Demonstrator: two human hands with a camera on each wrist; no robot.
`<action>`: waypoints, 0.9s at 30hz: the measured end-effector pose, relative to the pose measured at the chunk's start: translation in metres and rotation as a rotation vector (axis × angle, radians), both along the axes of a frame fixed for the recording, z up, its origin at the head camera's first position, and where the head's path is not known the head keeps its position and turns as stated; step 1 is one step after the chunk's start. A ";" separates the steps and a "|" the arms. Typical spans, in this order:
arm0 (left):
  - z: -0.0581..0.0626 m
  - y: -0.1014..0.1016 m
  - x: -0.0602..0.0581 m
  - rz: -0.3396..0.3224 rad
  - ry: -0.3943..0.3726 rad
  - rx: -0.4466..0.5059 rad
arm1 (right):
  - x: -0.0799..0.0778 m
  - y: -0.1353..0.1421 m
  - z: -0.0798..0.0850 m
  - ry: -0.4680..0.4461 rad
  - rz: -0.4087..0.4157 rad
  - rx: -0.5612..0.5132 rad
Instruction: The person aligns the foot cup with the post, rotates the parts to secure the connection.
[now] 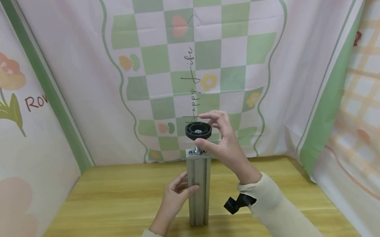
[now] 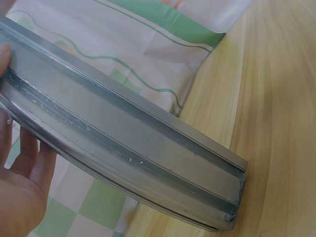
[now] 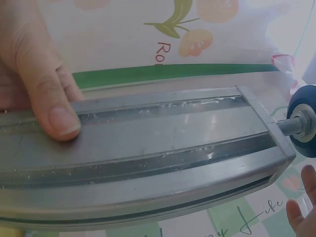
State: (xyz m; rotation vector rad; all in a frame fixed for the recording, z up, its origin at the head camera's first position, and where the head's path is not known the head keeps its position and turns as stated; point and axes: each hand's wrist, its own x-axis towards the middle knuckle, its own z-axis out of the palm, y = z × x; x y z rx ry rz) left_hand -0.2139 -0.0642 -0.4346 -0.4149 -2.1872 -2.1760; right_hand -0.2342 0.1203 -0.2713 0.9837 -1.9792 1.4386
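A silver aluminium profile [image 1: 200, 206] stands upright on the wooden table, long grooves running down its faces. My left hand [image 1: 172, 203] grips it around the middle, with the thumb on the face towards me and the fingers behind the far edge. On its top plate, a threaded stem [image 3: 290, 126] carries a black round levelling foot [image 1: 198, 130], its hollow side facing up. Beside that foot is my right hand [image 1: 226, 141], thumb near the stem and loosely bent fingers spread behind the rim. In the right wrist view those fingers [image 3: 308, 185] show a gap from the foot.
The wooden table [image 1: 115, 203] extends around the profile. Patterned cloth [image 1: 156, 60] hangs behind it, and more cloth hangs at the left and right sides. Each sleeve has a black strap device [image 1: 239, 203] at the wrist.
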 end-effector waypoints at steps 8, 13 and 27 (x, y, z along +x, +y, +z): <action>-0.003 0.000 0.000 0.002 -0.006 0.003 | -0.002 0.001 -0.003 -0.122 0.244 -0.020; -0.004 0.000 0.000 -0.009 -0.010 0.014 | -0.006 -0.003 -0.011 -0.175 0.373 -0.102; -0.003 -0.001 0.000 -0.004 -0.019 0.011 | -0.008 -0.009 -0.018 -0.162 0.440 -0.237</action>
